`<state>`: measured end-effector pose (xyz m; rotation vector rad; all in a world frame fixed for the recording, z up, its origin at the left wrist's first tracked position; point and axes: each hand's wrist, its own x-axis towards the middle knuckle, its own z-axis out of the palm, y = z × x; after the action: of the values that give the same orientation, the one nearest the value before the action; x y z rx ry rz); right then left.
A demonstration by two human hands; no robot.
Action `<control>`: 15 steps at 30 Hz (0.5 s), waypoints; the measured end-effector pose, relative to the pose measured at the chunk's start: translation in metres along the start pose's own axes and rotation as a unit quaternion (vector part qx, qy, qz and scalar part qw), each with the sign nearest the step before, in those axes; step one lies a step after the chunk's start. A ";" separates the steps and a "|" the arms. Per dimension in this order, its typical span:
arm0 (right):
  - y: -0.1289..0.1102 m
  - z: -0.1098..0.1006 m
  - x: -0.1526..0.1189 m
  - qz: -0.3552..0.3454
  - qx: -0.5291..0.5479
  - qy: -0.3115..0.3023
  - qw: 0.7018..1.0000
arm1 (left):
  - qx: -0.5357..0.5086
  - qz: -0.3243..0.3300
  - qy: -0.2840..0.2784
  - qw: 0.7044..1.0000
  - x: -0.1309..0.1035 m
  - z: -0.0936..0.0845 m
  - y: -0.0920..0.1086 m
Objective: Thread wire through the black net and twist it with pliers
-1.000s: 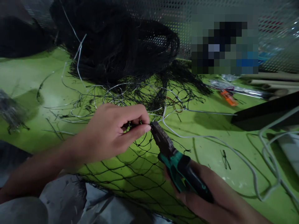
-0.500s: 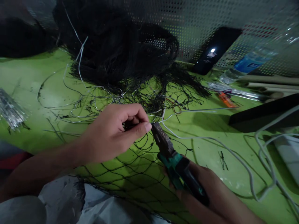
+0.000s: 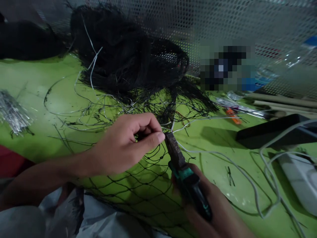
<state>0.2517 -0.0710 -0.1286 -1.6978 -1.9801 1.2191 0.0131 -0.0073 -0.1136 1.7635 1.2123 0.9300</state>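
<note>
My left hand (image 3: 128, 142) is closed, with thumb and forefinger pinched together and dark strands of black net (image 3: 146, 183) showing inside the curled fingers. Exactly what sits at the fingertips is too small to make out. My right hand (image 3: 210, 198) grips green-and-black pliers (image 3: 189, 185) whose jaws look closed and meet the left fingertips. Thin silvery wire (image 3: 195, 121) passes just behind the jaw tips. Below both hands, the net's open mesh spreads toward my lap.
A big heap of black netting (image 3: 138, 62) lies at the back of the green table (image 3: 32, 77). Cut silver wires (image 3: 15, 112) are bundled at left. On the right are an orange tool (image 3: 233, 115), a black box (image 3: 274, 130) and a grey cable (image 3: 244, 170).
The plier jaws have turned slightly and appear closer together, still at the left fingertips. The left hand keeps its pinch. The whole view has shifted a little.
</note>
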 end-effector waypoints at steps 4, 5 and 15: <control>0.001 0.002 0.002 0.002 0.006 -0.018 1.000 | 0.028 0.045 0.012 0.999 -0.001 0.001 -0.006; 0.001 0.002 0.002 0.002 0.011 -0.018 1.000 | 0.039 0.058 0.016 0.997 -0.002 0.001 -0.008; 0.009 0.014 -0.004 0.033 0.043 0.012 0.998 | 0.184 0.218 0.070 0.956 -0.001 0.001 -0.017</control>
<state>0.2498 -0.0812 -0.1422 -1.7389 -1.8438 1.2815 0.0076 -0.0043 -0.1299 2.3627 1.1581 1.1499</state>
